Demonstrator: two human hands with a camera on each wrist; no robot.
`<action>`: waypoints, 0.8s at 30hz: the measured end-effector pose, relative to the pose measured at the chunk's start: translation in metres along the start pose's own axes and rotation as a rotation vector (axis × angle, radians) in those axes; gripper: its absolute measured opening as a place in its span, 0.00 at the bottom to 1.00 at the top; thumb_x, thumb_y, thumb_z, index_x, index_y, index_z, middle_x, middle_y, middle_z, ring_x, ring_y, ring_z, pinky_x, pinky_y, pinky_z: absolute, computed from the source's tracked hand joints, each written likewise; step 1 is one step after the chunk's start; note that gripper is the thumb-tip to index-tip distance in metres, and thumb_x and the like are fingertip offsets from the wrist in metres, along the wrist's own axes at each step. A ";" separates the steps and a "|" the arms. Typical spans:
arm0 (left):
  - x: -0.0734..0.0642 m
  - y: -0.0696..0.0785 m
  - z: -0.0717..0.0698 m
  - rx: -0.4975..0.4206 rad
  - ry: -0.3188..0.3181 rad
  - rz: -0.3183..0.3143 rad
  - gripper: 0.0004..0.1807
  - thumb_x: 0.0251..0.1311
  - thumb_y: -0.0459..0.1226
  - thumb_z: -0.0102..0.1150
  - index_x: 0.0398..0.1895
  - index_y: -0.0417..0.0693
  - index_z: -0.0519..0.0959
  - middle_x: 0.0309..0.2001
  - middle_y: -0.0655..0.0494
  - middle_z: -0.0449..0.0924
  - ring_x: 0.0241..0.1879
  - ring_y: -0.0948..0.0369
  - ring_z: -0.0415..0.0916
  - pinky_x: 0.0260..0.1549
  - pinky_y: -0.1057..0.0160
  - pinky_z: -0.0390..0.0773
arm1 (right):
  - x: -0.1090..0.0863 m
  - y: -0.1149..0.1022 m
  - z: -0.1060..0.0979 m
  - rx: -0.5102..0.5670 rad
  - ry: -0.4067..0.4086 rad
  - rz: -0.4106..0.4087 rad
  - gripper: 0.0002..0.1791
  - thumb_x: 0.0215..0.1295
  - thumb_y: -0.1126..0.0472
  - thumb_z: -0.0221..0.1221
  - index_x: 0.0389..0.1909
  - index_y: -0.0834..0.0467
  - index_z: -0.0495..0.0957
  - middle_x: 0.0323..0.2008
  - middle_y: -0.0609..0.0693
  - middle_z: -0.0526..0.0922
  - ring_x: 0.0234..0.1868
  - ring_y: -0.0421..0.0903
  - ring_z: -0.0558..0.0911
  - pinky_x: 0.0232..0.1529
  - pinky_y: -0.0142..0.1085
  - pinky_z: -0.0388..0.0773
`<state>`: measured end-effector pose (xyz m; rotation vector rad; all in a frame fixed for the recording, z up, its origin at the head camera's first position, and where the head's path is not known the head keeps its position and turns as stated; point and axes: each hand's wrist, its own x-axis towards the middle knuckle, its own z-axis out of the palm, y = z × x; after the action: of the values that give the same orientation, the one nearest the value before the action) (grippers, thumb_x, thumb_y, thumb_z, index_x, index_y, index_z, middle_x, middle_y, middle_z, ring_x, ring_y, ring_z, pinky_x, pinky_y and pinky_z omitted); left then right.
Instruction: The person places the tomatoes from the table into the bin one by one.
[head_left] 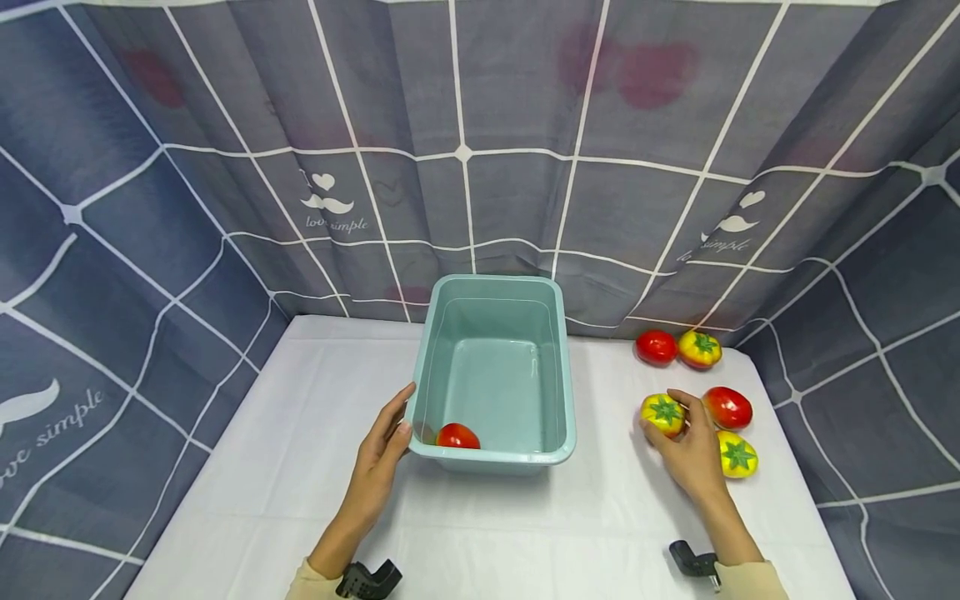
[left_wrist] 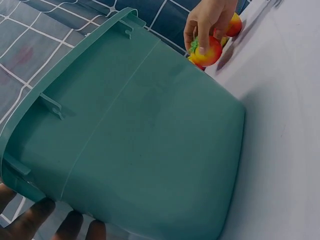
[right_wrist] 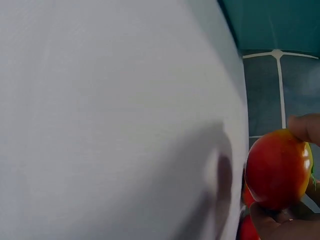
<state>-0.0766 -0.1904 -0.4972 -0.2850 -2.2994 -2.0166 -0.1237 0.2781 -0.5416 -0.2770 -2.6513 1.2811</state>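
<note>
In the head view, my left hand (head_left: pixel 381 446) grips the left rim of a light green plastic basin (head_left: pixel 567 383) near its front corner. Inside that corner of the basin lies a red tomato (head_left: pixel 458 436). Over at the right, my right hand (head_left: pixel 693 446) pinches a yellow-and-red tomato (head_left: pixel 663 414) with a green star-shaped calyx. The right wrist view shows this tomato (right_wrist: pixel 276 170) between thumb and fingers, held above the white cloth with a shadow below. Fingers (left_wrist: pixel 72 224) of my left hand touch the basin's outer wall in the left wrist view.
Close to the right hand lie a red tomato (head_left: pixel 727 407) and a yellow one with a green calyx (head_left: pixel 738 455). Farther back sit another red tomato (head_left: pixel 656 347) and a yellow-red one (head_left: pixel 700 349). Grey checked curtains (head_left: pixel 517 200) stand around the white-covered table (head_left: pixel 315 392).
</note>
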 end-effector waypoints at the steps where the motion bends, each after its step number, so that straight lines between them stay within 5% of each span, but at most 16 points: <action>1: 0.000 0.000 0.000 0.000 0.001 -0.002 0.29 0.87 0.37 0.41 0.86 0.62 0.59 0.84 0.51 0.62 0.75 0.62 0.71 0.61 0.70 0.80 | 0.000 -0.002 -0.001 0.002 -0.001 -0.002 0.40 0.69 0.57 0.72 0.77 0.58 0.66 0.71 0.64 0.72 0.73 0.65 0.72 0.63 0.18 0.63; 4: 0.000 0.000 0.001 -0.003 0.008 -0.010 0.29 0.87 0.37 0.42 0.86 0.63 0.59 0.84 0.52 0.63 0.75 0.61 0.72 0.61 0.70 0.81 | 0.001 -0.007 -0.002 0.019 -0.014 -0.010 0.40 0.69 0.55 0.73 0.77 0.58 0.66 0.71 0.62 0.73 0.73 0.63 0.72 0.65 0.16 0.64; 7: -0.001 0.000 0.001 -0.001 0.014 -0.012 0.29 0.87 0.38 0.42 0.86 0.63 0.60 0.84 0.52 0.63 0.76 0.62 0.71 0.61 0.70 0.80 | 0.002 -0.014 -0.003 0.025 -0.030 -0.019 0.41 0.70 0.51 0.73 0.78 0.58 0.65 0.72 0.62 0.73 0.73 0.63 0.71 0.76 0.43 0.74; 10: -0.001 0.000 0.001 0.001 0.019 -0.013 0.29 0.87 0.37 0.42 0.86 0.63 0.60 0.84 0.52 0.63 0.75 0.62 0.72 0.61 0.70 0.80 | 0.004 -0.020 -0.003 0.022 -0.038 -0.031 0.42 0.70 0.49 0.73 0.77 0.58 0.65 0.71 0.61 0.73 0.73 0.62 0.72 0.73 0.64 0.72; 15: -0.001 0.000 0.002 0.001 0.018 -0.017 0.29 0.87 0.38 0.42 0.86 0.63 0.60 0.83 0.53 0.63 0.76 0.62 0.71 0.61 0.69 0.80 | 0.006 -0.029 -0.004 0.015 -0.037 -0.044 0.41 0.69 0.47 0.73 0.76 0.56 0.67 0.71 0.58 0.75 0.72 0.59 0.74 0.70 0.38 0.77; 18: -0.002 0.000 0.002 0.002 0.014 -0.019 0.29 0.87 0.38 0.42 0.86 0.64 0.60 0.83 0.52 0.63 0.76 0.61 0.71 0.61 0.69 0.80 | 0.008 -0.034 -0.004 0.036 -0.031 -0.068 0.40 0.69 0.48 0.73 0.76 0.56 0.68 0.71 0.58 0.75 0.72 0.59 0.74 0.63 0.19 0.70; 24: -0.001 0.001 0.002 0.005 0.022 -0.018 0.29 0.87 0.38 0.42 0.86 0.64 0.60 0.83 0.52 0.65 0.74 0.61 0.72 0.60 0.69 0.81 | 0.011 -0.052 -0.001 0.083 0.003 -0.157 0.40 0.68 0.50 0.75 0.75 0.55 0.69 0.70 0.56 0.77 0.70 0.56 0.76 0.58 0.10 0.63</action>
<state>-0.0752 -0.1887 -0.4964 -0.2414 -2.3019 -2.0120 -0.1390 0.2495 -0.4991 -0.0576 -2.5511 1.3345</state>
